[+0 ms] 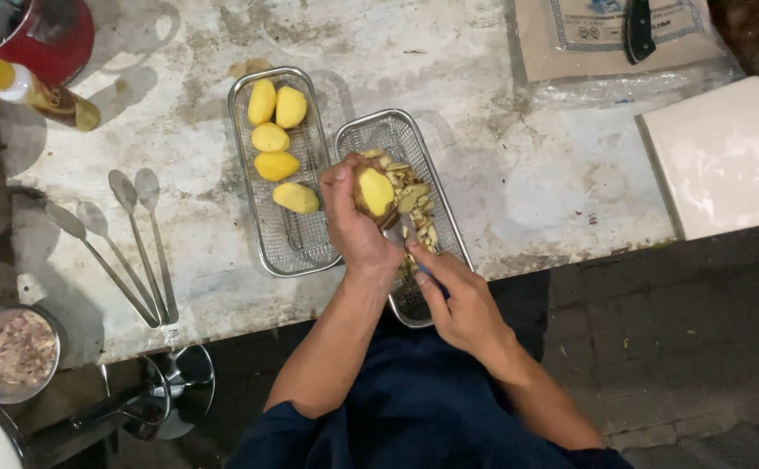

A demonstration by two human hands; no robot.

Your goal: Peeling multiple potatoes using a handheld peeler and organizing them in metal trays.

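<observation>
Three long spoons, yellow-capped bottle, white tile, bowl of chopped bits.

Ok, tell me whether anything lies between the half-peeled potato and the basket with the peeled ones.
Nothing visible does. The left hand holds the half-peeled potato over the peel basket; the basket of peeled potatoes stands directly beside it, with only the two wire rims between.

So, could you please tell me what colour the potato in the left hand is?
Yellow where peeled, brown skin at its edge: potato in left hand, head view.
</observation>
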